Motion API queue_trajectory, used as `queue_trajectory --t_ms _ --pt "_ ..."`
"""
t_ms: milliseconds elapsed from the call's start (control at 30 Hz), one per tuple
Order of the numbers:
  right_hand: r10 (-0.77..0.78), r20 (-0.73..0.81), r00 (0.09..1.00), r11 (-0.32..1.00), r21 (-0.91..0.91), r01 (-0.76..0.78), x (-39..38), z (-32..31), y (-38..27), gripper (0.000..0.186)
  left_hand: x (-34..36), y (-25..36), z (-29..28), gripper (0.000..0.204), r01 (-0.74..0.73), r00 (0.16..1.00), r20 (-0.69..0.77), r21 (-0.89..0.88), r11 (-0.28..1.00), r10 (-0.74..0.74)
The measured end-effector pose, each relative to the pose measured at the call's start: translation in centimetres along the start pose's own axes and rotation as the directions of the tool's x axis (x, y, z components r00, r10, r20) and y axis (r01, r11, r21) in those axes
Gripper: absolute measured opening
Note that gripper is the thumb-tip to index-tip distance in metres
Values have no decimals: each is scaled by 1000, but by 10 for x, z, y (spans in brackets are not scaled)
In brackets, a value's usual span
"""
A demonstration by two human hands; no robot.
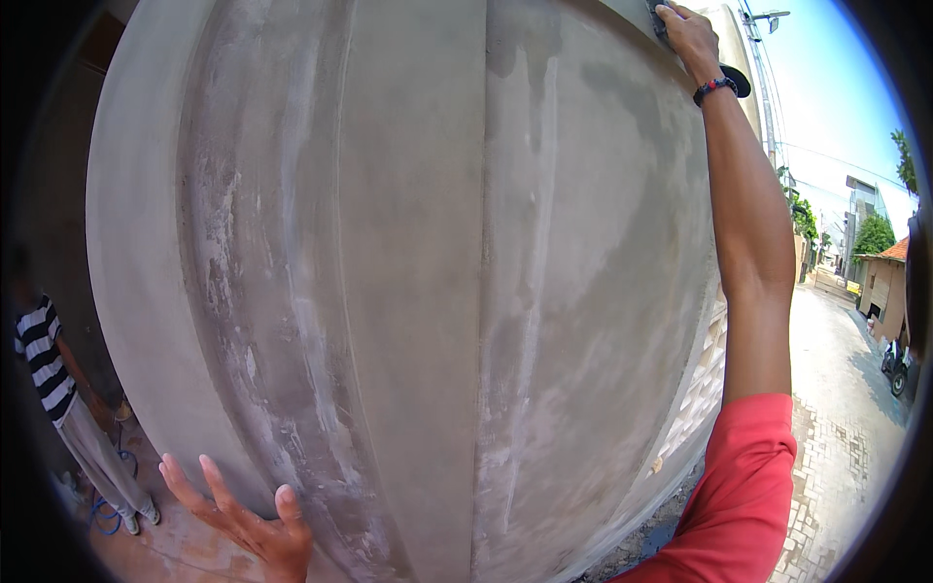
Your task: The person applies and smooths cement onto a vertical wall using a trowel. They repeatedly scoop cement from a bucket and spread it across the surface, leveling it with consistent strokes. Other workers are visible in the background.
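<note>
A grey plastered wall (418,243) with vertical ridges and paler streaks fills most of the view. My right arm, in a red sleeve and with a dark bracelet, reaches up along its right side to my right hand (692,44), whose fingers are closed on a small dark tool (660,24), partly hidden, at the upper moulding. Low on the left, my left hand (243,515) has its fingers spread near the wall's pale left border; whether it touches the surface, I cannot tell.
At the left, a person (53,369) in a striped shirt stands beside a blue hose (102,515) on the floor. A paved lane (826,437) runs along the right, with a parked motorbike (894,364), a utility pole (763,87), trees and buildings.
</note>
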State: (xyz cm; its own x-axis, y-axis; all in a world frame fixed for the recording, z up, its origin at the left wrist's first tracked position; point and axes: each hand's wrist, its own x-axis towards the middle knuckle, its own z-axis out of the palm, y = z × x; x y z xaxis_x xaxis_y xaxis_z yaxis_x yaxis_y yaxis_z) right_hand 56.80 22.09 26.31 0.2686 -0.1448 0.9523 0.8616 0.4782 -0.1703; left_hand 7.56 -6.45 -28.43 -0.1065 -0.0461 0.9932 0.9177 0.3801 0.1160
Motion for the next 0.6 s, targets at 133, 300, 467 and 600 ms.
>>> queue_trajectory --t_ms 133,300,467,600 --pt "159 69 985 985 -74 -154 -53 -20 15 58 -4 1 -1 73 -5 1000 5 -13 1000 5" --pt "168 -19 986 972 169 -163 -107 -52 43 58 -2 2 -3 74 -15 1000 25 1 1000 15" --pt "95 38 995 952 289 -102 -163 -54 -2 55 -5 -2 -6 74 -9 1000 18 11 1000 9" --pt "72 -6 997 954 292 -67 -164 -46 -15 53 -2 0 -6 74 -32 999 18 18 999 31"
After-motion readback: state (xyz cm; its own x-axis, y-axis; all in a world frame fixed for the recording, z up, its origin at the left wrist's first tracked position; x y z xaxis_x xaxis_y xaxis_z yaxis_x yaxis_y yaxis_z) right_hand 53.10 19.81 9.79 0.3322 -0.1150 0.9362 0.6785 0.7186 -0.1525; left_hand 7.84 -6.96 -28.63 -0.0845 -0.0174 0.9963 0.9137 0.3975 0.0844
